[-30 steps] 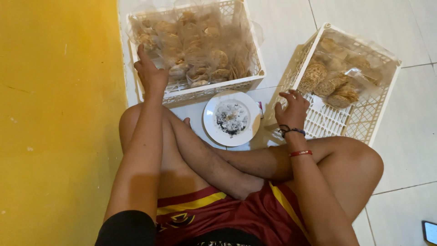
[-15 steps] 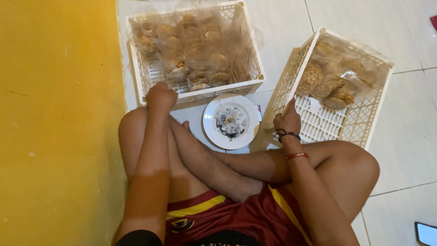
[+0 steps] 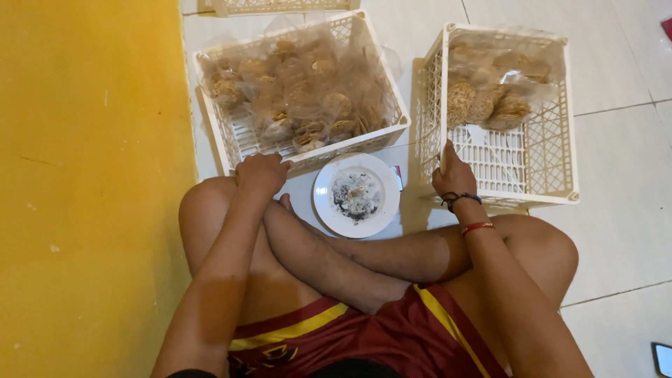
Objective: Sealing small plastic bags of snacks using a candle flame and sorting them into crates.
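Observation:
I sit cross-legged on the floor. My left hand [image 3: 260,172] is closed, resting at the near rim of a white slatted crate [image 3: 231,136] filled with clear bags of round crackers [image 3: 308,98]. My right hand [image 3: 453,175], with bracelets on the wrist, grips the near left wall of a second white crate [image 3: 553,140], which holds a few bags of crackers [image 3: 490,98] at its far end. A white plate [image 3: 355,194] with dark residue lies on the floor between the crates, in front of my shins.
A yellow mat [image 3: 84,182] covers the floor on the left. Pale tiles [image 3: 623,238] lie to the right. Part of another white crate [image 3: 280,5] shows at the top edge. A dark phone corner [image 3: 661,358] sits at bottom right.
My left hand has come back from inside the left crate to its near rim. My right hand has dropped to the right crate's near wall. That crate now sits flatter and closer.

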